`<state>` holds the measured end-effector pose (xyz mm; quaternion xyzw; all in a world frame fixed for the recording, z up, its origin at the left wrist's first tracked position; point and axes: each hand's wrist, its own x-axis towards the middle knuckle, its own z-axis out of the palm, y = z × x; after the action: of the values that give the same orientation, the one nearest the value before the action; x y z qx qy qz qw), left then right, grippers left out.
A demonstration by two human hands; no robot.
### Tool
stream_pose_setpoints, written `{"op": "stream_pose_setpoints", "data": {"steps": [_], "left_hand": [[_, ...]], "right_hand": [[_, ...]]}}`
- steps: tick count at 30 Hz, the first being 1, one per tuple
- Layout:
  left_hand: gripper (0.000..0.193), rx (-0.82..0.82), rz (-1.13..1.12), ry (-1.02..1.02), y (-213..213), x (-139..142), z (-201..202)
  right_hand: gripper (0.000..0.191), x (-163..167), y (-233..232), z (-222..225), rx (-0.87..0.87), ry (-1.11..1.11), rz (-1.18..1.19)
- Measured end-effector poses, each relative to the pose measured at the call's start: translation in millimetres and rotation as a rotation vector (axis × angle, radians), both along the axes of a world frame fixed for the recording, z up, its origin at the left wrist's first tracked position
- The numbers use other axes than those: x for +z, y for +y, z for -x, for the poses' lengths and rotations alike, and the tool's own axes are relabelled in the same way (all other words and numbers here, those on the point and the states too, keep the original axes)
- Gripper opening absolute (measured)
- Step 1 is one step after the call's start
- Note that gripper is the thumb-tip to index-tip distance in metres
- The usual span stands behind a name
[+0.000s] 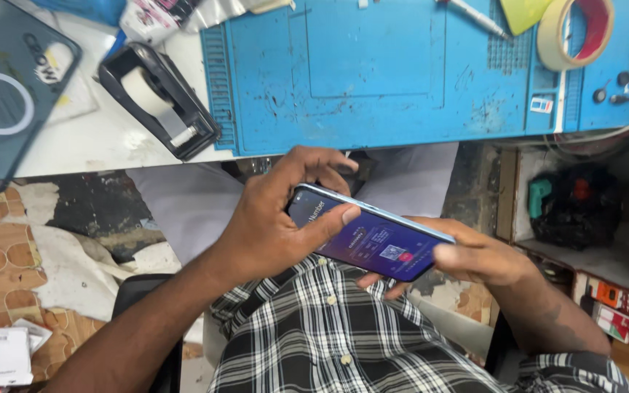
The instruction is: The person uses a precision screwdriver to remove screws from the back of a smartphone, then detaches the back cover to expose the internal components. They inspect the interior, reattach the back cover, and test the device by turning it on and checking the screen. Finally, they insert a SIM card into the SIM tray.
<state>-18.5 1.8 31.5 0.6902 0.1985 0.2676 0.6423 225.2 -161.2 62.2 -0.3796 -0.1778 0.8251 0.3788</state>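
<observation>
I keep my left hand [271,225] clamped around the near end of the smartphone [369,236], thumb flat on its lit screen, my right hand [475,258] cradling the far end from below, fingers curled, tapping lightly to avoid slipping.

The left hand [271,222] covers the near end of the lit, dark-screened smartphone [369,240]; the right hand [475,258] hides its far corner. Screen content is too small to read. The beige masking-tape roll [573,33] and dark translucent phone case [9,94] are cut off by the frame edge.
</observation>
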Motion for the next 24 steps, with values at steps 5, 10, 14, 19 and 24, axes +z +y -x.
{"op": "stream_pose_setpoints", "data": {"steps": [5,10,14,19,24], "left_hand": [[0.045,-0.068,0.082,0.071,5.1,-10.1,-0.5],[0.033,-0.045,0.012,0.037,7.7,-14.9,-0.1],[0.026,-0.05,0.062,0.034,8.7,-17.9,1.3],[0.031,-0.058,0.063,0.038,9.5,-18.8,2.2],[0.03,-0.122,0.042,0.027,9.7,-15.8,3.8]], "right_hand": [[0.071,-10.6,9.7,14.7,0.13,-0.175,-0.036],[0.06,-24.5,6.0,18.5,0.088,-0.206,0.033],[0.061,-27.3,4.7,19.6,0.088,-0.204,0.035],[0.066,-30.0,6.1,20.0,0.1,-0.156,0.018],[0.08,-37.4,1.2,19.1,0.147,0.164,-0.032]]}}
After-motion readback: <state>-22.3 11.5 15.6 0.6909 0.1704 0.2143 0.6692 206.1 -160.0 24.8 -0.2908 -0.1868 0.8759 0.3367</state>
